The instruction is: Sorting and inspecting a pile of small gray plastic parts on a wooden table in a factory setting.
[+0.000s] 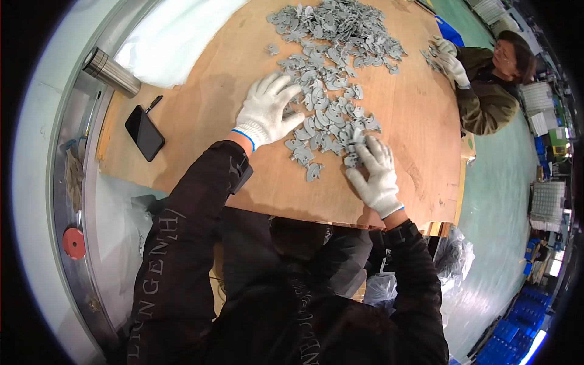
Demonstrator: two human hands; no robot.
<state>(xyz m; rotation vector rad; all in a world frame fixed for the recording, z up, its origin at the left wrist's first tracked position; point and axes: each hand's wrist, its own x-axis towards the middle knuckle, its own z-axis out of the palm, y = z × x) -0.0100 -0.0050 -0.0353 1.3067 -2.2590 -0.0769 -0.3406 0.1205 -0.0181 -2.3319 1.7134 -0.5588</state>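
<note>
Small flat grey curved parts [331, 115] lie scattered down the middle of a wooden tabletop [243, 182], joining a thick heap [340, 27] at the far side. Both my hands wear white knitted gloves. My left hand [266, 109] rests along the left edge of the scattered parts, fingers spread and thumb stretched toward them. On the right edge, my right hand [378, 173] reaches over the parts with its fingertips on or just above several of them. Its thumb stands apart from the fingers, and nothing shows lifted in it.
A black phone [145, 134], a pen [154, 103] and a steel flask [111, 72] lie at the left, by white sheeting [179, 42]. Across the right edge, a co-worker's gloved hands [451, 64] handle grey parts. Plastic bags [453, 258] stand below the table's right corner.
</note>
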